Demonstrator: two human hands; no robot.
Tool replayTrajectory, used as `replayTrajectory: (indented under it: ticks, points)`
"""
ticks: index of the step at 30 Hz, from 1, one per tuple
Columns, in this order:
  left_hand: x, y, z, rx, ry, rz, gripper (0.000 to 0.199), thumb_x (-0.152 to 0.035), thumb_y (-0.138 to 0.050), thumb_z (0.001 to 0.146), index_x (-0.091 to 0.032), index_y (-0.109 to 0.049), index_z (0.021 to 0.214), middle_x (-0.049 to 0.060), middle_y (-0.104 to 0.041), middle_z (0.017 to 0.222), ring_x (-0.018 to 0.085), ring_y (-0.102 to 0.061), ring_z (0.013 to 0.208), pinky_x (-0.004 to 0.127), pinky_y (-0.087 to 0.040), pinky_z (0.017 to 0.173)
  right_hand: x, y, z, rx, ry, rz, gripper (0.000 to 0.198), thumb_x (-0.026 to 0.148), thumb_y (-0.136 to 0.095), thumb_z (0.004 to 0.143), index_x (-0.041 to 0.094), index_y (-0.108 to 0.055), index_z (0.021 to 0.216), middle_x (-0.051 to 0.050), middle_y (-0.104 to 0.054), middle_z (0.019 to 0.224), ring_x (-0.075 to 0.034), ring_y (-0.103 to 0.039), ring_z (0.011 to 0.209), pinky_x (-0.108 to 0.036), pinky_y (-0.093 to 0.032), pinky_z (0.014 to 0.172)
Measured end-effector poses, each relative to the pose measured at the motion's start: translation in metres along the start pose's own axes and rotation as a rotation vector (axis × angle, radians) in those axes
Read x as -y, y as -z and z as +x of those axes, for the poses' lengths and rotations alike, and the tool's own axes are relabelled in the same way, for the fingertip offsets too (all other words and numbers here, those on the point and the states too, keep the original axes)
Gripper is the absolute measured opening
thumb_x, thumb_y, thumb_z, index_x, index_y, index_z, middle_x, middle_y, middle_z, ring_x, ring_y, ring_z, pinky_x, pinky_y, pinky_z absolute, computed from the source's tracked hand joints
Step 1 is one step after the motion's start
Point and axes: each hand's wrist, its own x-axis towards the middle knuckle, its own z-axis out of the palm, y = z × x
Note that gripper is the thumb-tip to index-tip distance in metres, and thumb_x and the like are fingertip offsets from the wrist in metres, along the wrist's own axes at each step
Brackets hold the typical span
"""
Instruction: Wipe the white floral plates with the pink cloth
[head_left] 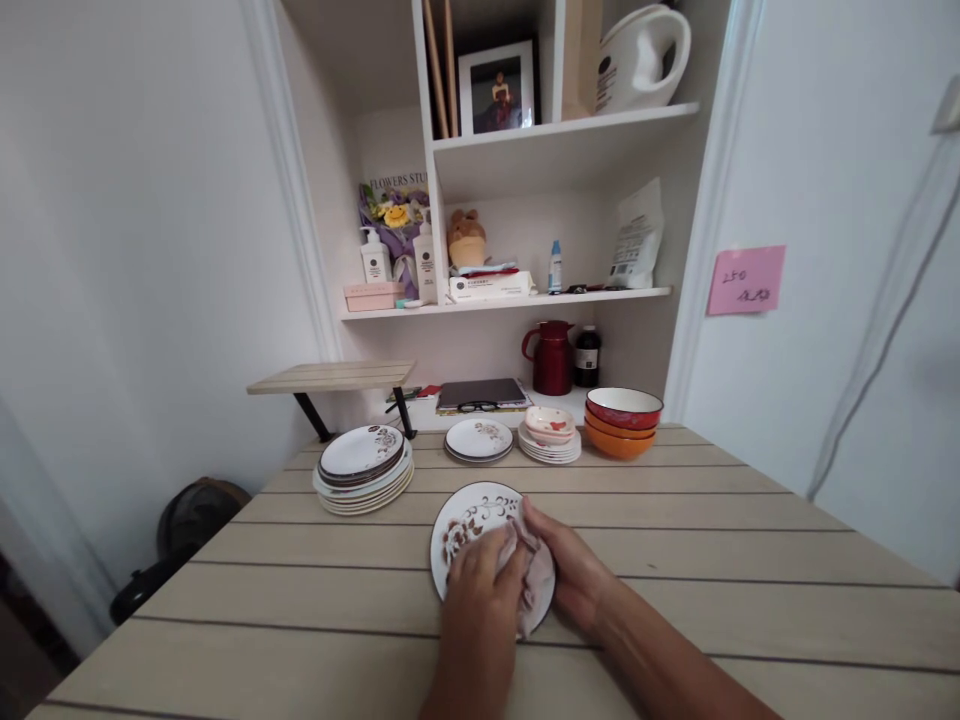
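A white plate (466,512) with a brown flower pattern and a dark rim is in front of me, over the near middle of the table. My left hand (484,590) presses a crumpled pinkish cloth (536,580) against its face, the fingers curled over the cloth. On the plate's right side, my right hand (574,568) grips the rim, with the thumb at the upper right edge and the other fingers mostly hidden. Part of the cloth lies between the two hands and reaches the plate's lower right edge.
Behind stand a tall plate stack (364,475), a short plate stack (480,440), small dishes (550,440) and nested bowls (622,425). A raised wooden stand (334,376) is at the back left. A red jug (553,360) and a laptop (482,394) sit under the shelves.
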Motion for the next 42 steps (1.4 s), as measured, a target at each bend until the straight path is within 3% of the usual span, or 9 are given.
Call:
replayTrajectory:
  ticks: [4,9,14,21,26,28,31,36,42]
  points:
    - [0.012,0.011,0.01,-0.042,0.191,0.099,0.039,-0.011,-0.055,0.083,-0.028,-0.062,0.118,0.008,-0.061,0.122,0.024,-0.054,0.112,0.048,-0.04,0.098,-0.008,-0.007,-0.002,0.013,0.036,-0.054,0.038,0.044,-0.061,0.082,0.012,-0.064,0.103,-0.01,-0.075,0.087,-0.022,-0.07,0.077,-0.035,-0.051,0.081]
    - [0.021,0.014,0.009,-0.004,0.383,0.219,0.036,-0.013,-0.052,0.086,-0.024,-0.062,0.118,0.009,-0.063,0.118,0.026,-0.056,0.107,0.045,-0.042,0.09,-0.006,-0.006,0.0,-0.066,0.067,-0.035,0.042,0.044,-0.061,0.082,0.011,-0.064,0.107,-0.012,-0.075,0.091,-0.025,-0.07,0.082,-0.038,-0.051,0.084]
    - [0.015,0.007,-0.003,0.066,0.261,0.187,0.039,-0.009,-0.051,0.084,-0.023,-0.061,0.119,0.008,-0.063,0.115,0.023,-0.058,0.103,0.037,-0.047,0.084,0.002,0.0,0.004,-0.146,0.055,0.044,0.04,0.045,-0.057,0.084,0.01,-0.063,0.104,-0.012,-0.075,0.086,-0.024,-0.07,0.079,-0.039,-0.051,0.086]
    - [0.007,-0.013,-0.006,-0.06,-0.042,0.091,0.042,-0.01,-0.052,0.084,-0.028,-0.061,0.12,0.007,-0.062,0.12,0.021,-0.055,0.112,0.038,-0.043,0.095,0.004,-0.003,-0.002,-0.012,0.037,0.019,0.038,0.044,-0.057,0.085,0.009,-0.064,0.098,-0.012,-0.075,0.086,-0.022,-0.07,0.081,-0.034,-0.049,0.086]
    - [0.007,-0.008,0.004,-0.092,0.203,0.206,0.049,-0.011,-0.048,0.084,-0.028,-0.052,0.13,0.008,-0.058,0.13,0.023,-0.049,0.121,0.053,-0.028,0.105,-0.003,-0.011,-0.008,0.061,0.081,-0.06,0.035,0.041,-0.063,0.082,0.013,-0.064,0.104,-0.009,-0.075,0.094,-0.02,-0.069,0.081,-0.032,-0.051,0.079]
    - [0.009,0.0,0.008,-0.085,0.343,0.263,0.046,-0.012,-0.046,0.086,-0.025,-0.053,0.129,0.009,-0.058,0.129,0.024,-0.05,0.12,0.054,-0.029,0.104,-0.005,-0.013,-0.008,0.065,0.069,-0.078,0.04,0.041,-0.061,0.083,0.012,-0.063,0.11,-0.011,-0.074,0.098,-0.021,-0.069,0.085,-0.034,-0.051,0.082]
    - [0.012,0.011,0.01,-0.024,0.432,0.312,0.042,-0.014,-0.045,0.088,-0.024,-0.055,0.128,0.01,-0.06,0.124,0.025,-0.053,0.114,0.055,-0.03,0.101,-0.007,-0.012,-0.005,0.022,0.043,-0.082,0.043,0.044,-0.058,0.085,0.009,-0.064,0.11,-0.013,-0.074,0.098,-0.023,-0.069,0.086,-0.037,-0.05,0.086]
    - [0.012,0.012,0.002,0.044,0.362,0.332,0.037,-0.016,-0.048,0.087,-0.016,-0.06,0.122,0.013,-0.063,0.114,0.026,-0.055,0.107,0.046,-0.04,0.094,-0.001,-0.006,0.003,-0.063,0.026,0.012,0.045,0.046,-0.054,0.086,0.009,-0.063,0.109,-0.012,-0.075,0.094,-0.024,-0.07,0.084,-0.039,-0.049,0.09]
    - [0.01,0.0,-0.008,0.08,0.121,0.193,0.043,-0.012,-0.052,0.084,-0.025,-0.059,0.124,0.008,-0.06,0.118,0.022,-0.055,0.107,0.036,-0.045,0.089,0.013,-0.003,0.002,-0.097,0.047,0.123,0.048,0.045,-0.048,0.089,0.006,-0.059,0.115,-0.014,-0.074,0.098,-0.023,-0.069,0.089,-0.037,-0.046,0.095]
